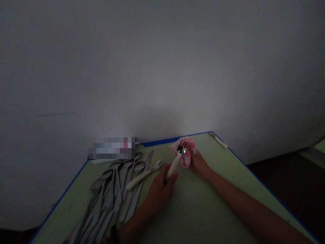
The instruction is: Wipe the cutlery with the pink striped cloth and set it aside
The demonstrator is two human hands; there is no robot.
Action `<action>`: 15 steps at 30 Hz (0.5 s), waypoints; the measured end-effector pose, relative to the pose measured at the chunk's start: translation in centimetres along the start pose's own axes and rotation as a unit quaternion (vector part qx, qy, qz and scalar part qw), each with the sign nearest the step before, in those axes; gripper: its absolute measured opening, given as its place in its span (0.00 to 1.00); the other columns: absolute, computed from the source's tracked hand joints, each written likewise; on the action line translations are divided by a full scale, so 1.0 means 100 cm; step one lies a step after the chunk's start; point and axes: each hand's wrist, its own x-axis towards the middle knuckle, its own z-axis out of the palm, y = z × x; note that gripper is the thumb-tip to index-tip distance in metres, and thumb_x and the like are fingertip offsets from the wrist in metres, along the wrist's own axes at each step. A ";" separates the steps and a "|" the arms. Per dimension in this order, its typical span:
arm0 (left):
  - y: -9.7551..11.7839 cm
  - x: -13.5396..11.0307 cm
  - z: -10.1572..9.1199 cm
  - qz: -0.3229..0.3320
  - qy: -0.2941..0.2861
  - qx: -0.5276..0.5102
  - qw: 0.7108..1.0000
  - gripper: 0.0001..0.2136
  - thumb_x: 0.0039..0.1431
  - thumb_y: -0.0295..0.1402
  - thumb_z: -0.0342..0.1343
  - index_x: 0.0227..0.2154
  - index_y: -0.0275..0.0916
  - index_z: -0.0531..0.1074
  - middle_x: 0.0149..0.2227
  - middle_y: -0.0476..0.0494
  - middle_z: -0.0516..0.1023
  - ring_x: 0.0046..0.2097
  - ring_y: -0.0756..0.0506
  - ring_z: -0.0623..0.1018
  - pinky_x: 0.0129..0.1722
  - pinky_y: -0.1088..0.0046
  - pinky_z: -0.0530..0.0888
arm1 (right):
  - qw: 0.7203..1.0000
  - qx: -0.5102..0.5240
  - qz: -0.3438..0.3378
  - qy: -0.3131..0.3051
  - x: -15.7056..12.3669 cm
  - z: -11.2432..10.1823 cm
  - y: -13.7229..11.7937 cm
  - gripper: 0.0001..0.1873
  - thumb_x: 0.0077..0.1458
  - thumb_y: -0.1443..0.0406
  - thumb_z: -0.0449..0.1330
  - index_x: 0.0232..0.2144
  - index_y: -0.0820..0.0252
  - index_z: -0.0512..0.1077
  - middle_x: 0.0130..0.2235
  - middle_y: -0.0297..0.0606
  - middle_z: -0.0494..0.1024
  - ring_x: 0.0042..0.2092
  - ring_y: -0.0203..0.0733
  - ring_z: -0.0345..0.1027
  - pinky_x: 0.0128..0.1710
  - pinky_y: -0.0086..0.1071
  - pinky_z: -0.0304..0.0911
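My left hand [160, 188] is closed round the white handle of a fork [175, 163], its metal head raised toward the back of the table. My right hand [199, 164] grips a pink cloth [186, 152] that is wrapped about the fork's head. Both hands rest over a green table [203, 210] with a blue edge.
Several metal spoons and knives [111, 193] lie spread on the table's left side, with a white-handled fork [144, 174] among them. Another white-handled utensil [219, 140] lies at the far right corner. A grey wall stands close behind. The scene is dim.
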 end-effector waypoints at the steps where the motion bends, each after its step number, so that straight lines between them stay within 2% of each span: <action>1: 0.000 -0.001 0.000 0.006 -0.007 0.002 1.000 0.13 0.59 0.44 0.46 0.38 0.39 0.64 0.20 0.56 0.64 0.21 0.51 0.66 0.22 0.77 0.64 | 0.999 -0.040 -0.021 -0.010 -0.001 -0.001 -0.001 0.18 0.47 0.54 0.61 0.38 0.58 0.71 0.37 0.36 0.77 0.38 0.41 0.69 0.40 0.35 0.63; 4: 0.000 -0.001 0.001 0.011 -0.001 -0.011 1.000 0.13 0.59 0.44 0.46 0.37 0.39 0.64 0.20 0.56 0.64 0.21 0.51 0.66 0.22 0.77 0.64 | 0.992 -0.103 -0.054 -0.039 -0.002 -0.003 -0.003 0.23 0.37 0.64 0.67 0.40 0.56 0.70 0.39 0.34 0.76 0.40 0.40 0.68 0.43 0.34 0.62; 6: -0.001 0.000 0.000 0.005 0.014 -0.019 1.000 0.14 0.60 0.45 0.45 0.38 0.39 0.63 0.19 0.56 0.64 0.21 0.50 0.66 0.22 0.77 0.64 | 0.994 -0.095 -0.036 -0.042 -0.002 -0.004 -0.004 0.25 0.34 0.66 0.68 0.39 0.56 0.70 0.37 0.32 0.76 0.38 0.40 0.69 0.40 0.33 0.63; 10: -0.001 0.002 0.000 -0.007 0.023 0.017 1.000 0.16 0.59 0.46 0.45 0.39 0.38 0.64 0.19 0.54 0.67 0.22 0.48 0.69 0.24 0.74 0.65 | 0.998 -0.063 -0.004 -0.029 -0.001 -0.004 -0.002 0.15 0.39 0.66 0.66 0.34 0.58 0.72 0.33 0.32 0.77 0.34 0.37 0.68 0.36 0.31 0.63; 13: -0.003 0.003 0.001 0.025 0.031 0.079 0.996 0.15 0.58 0.44 0.47 0.40 0.38 0.66 0.29 0.47 0.74 0.30 0.45 0.74 0.31 0.72 0.68 | 1.000 0.016 -0.003 -0.022 0.001 -0.001 -0.005 0.13 0.40 0.67 0.64 0.33 0.57 0.73 0.34 0.32 0.77 0.35 0.37 0.69 0.38 0.30 0.63; 15: -0.005 0.002 0.004 0.048 0.011 0.106 0.993 0.14 0.59 0.42 0.46 0.40 0.39 0.67 0.33 0.45 0.76 0.33 0.44 0.75 0.33 0.71 0.68 | 0.997 0.075 0.013 -0.026 0.002 0.002 -0.008 0.09 0.43 0.66 0.62 0.32 0.59 0.73 0.34 0.33 0.78 0.36 0.37 0.69 0.40 0.31 0.63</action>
